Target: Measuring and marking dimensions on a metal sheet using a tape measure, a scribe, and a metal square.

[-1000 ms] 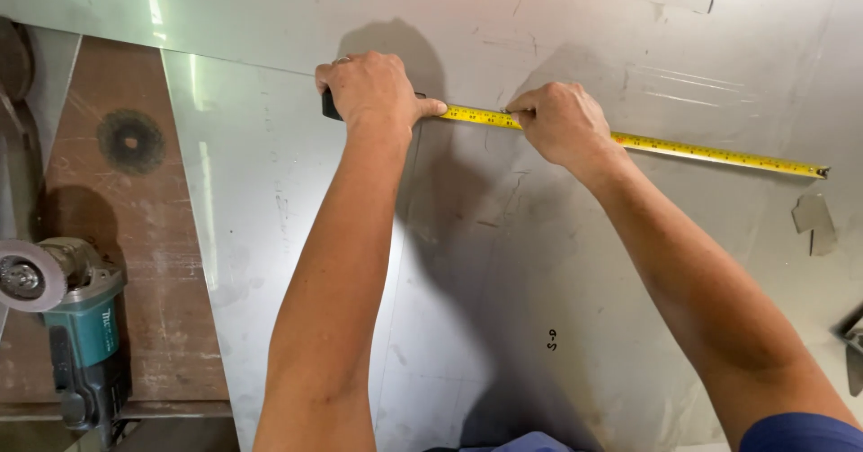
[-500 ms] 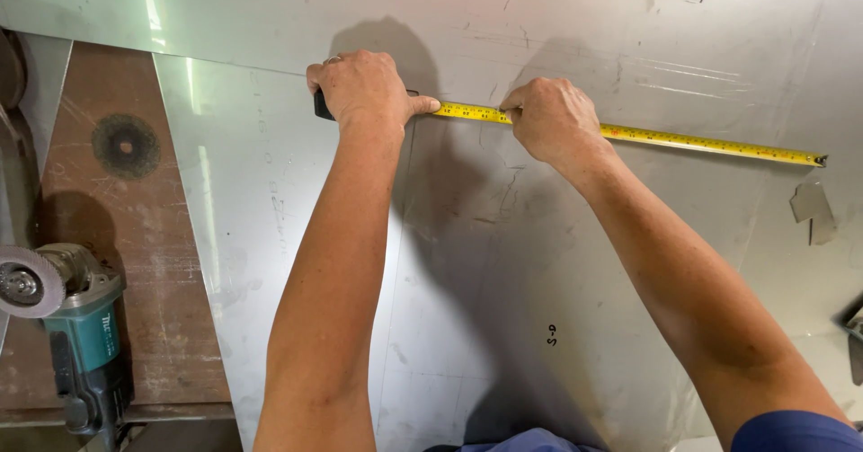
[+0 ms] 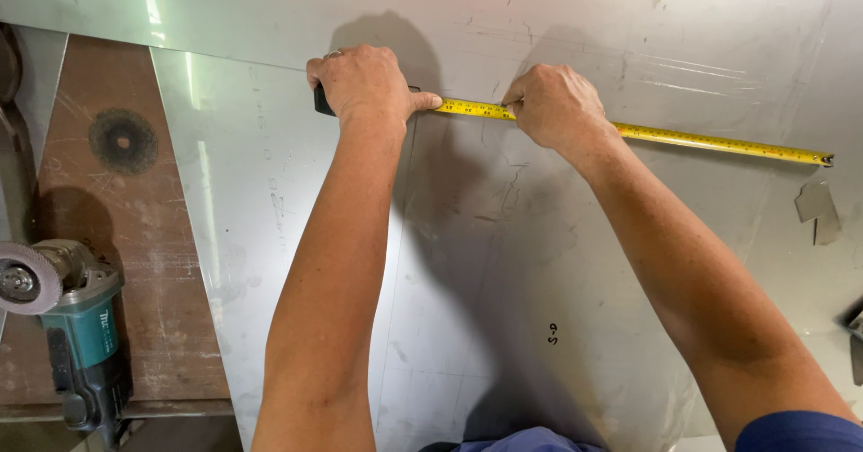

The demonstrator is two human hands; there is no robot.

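Note:
A yellow tape measure blade (image 3: 710,141) lies stretched across a grey sheet of metal (image 3: 503,263), its end hook at the far right. My left hand (image 3: 364,84) is closed over the dark tape case at the blade's left end, thumb pointing along the blade. My right hand (image 3: 556,103) presses down on the blade a little to the right of the left hand, fingers curled over it; whether it holds anything else is hidden.
A teal angle grinder (image 3: 76,335) with a flap disc lies at the lower left on a rusty brown plate (image 3: 117,200). A small metal offcut (image 3: 816,205) lies at the right edge. A dark object pokes in at the lower right.
Both hands and the tape have shifted slightly left and up in view; the grip on the tape looks unchanged.

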